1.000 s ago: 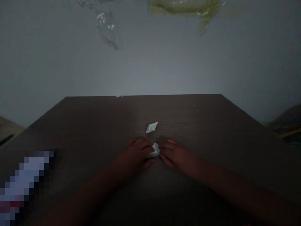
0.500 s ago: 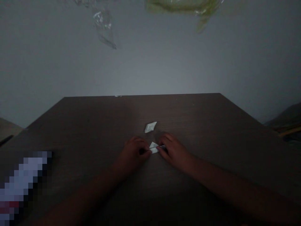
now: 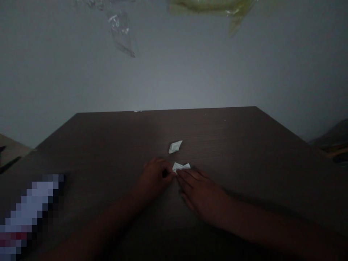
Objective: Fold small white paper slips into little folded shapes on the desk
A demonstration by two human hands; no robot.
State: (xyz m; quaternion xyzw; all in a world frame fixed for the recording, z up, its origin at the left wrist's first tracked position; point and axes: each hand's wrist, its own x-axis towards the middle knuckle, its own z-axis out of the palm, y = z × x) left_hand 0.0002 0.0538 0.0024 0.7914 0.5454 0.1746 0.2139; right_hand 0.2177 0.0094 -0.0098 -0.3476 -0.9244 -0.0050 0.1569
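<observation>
A small piece of folded white paper (image 3: 181,166) lies on the dark wooden table, with two pointed corners showing at its far side. My left hand (image 3: 157,175) pinches its left end between thumb and fingers. My right hand (image 3: 199,190) lies nearly flat, its outstretched fingertips pressing on the near part of the paper and covering some of it. Just beyond sits a second folded paper piece (image 3: 175,146), shaped like a slanted diamond, touched by neither hand.
The brown table (image 3: 108,134) reaches back to a pale wall (image 3: 179,76). A pixelated pale object (image 3: 32,206) lies at the table's left. Clear plastic (image 3: 121,32) and yellowish plastic (image 3: 212,6) hang on the wall. Dark items (image 3: 337,148) stand beyond the right edge.
My right hand has gone from pinching the paper's right end to lying flat with fingertips on it. A second paper corner now shows at the right. My left hand keeps its pinch.
</observation>
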